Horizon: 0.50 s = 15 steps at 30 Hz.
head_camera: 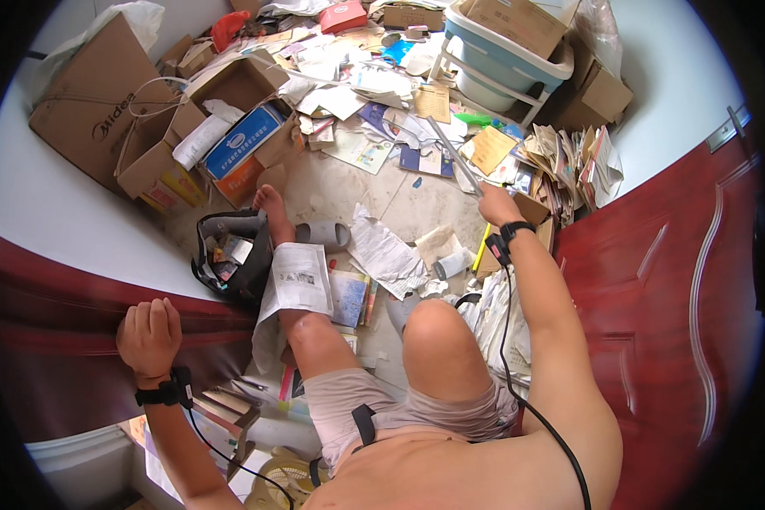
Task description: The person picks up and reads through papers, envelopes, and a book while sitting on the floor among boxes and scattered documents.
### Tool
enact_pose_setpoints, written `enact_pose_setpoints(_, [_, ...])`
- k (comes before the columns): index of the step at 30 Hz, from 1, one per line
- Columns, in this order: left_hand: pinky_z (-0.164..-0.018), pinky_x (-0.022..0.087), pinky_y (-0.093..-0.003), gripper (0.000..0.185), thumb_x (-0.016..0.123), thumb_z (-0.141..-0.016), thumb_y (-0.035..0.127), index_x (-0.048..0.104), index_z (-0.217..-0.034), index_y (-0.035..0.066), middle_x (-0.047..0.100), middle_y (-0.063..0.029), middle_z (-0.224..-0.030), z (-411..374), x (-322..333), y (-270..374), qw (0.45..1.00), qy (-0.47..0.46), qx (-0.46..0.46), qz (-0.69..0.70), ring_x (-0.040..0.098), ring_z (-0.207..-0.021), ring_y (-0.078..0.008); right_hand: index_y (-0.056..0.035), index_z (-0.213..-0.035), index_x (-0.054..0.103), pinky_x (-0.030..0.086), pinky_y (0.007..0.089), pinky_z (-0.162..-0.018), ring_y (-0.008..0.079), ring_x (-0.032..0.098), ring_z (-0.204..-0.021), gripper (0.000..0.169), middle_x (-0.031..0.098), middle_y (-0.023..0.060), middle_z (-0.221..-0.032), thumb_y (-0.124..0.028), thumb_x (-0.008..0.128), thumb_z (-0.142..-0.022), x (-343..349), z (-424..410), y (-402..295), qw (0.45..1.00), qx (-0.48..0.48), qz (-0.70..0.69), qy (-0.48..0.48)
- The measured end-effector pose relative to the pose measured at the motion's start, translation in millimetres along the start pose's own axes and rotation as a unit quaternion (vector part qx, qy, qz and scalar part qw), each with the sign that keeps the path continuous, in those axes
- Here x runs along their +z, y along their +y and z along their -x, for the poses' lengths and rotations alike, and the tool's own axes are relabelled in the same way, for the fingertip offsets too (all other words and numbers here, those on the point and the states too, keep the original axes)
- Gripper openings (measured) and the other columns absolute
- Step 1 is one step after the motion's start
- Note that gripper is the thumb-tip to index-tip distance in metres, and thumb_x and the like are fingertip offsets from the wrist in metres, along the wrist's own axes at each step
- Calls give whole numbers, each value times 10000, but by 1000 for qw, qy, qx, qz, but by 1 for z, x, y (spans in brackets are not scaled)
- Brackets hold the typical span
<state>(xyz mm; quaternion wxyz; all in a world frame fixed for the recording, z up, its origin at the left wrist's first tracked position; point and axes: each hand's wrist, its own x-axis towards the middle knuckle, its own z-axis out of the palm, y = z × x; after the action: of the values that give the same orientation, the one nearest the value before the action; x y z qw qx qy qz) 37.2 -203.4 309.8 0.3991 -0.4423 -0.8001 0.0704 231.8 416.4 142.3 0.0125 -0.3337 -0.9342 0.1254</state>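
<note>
My right hand (500,205) grips one end of a long, slim metal tool (452,155), reaching forward and left over loose papers. The tool's far end lies above the scattered booklets (427,161); whether it touches them I cannot tell. On the left, my left hand (150,335) has its fingers curled against the dark red door frame (217,325). A printed sheet (303,278) lies across my left shin. Beside that leg stands an open black bag (233,255) with small packets inside. Crumpled printed paper (389,252) rests on the tiles between my knees and the pile.
Cardboard boxes (239,89) line the left wall. Papers (382,76) cover the far floor. A blue-white plastic tub (503,60) holds cardboard at the back right. Stacked paper (558,162) stands near the red door (656,287). Grey slippers (331,236) and a yellow stick (482,247) lie nearby.
</note>
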Motion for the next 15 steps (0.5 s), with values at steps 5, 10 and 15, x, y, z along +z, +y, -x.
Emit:
enact_pose_setpoints(5, [-500,463,-346,149,682,-893,99,546,-834,83,517,-60,-702,-2,10,5,1000,20,-5,10,558,-606,-232,-55,-1210,680,524,462,-930,402,660,-1054,419,686,273,-1090,-35,503,-831,13,-21,19,995,-1,55,-86])
enact_pose_setpoints(10, [-506,462,-358,143,679,-895,101,550,-836,81,514,-58,-707,-1,4,1,1000,2,4,5,557,-616,-239,-107,-1302,667,558,402,-840,356,694,-1008,522,719,195,-1124,-17,513,-811,-56,10,-10,984,30,-9,-175])
enact_pose_setpoints(15, [-522,471,-361,134,671,-907,107,558,-843,76,522,-60,-724,2,2,1,1000,11,-2,-11,562,-635,-238,-117,-1360,626,561,370,-693,274,712,-776,501,738,186,-993,-111,660,-860,-107,57,3,974,31,-74,-213])
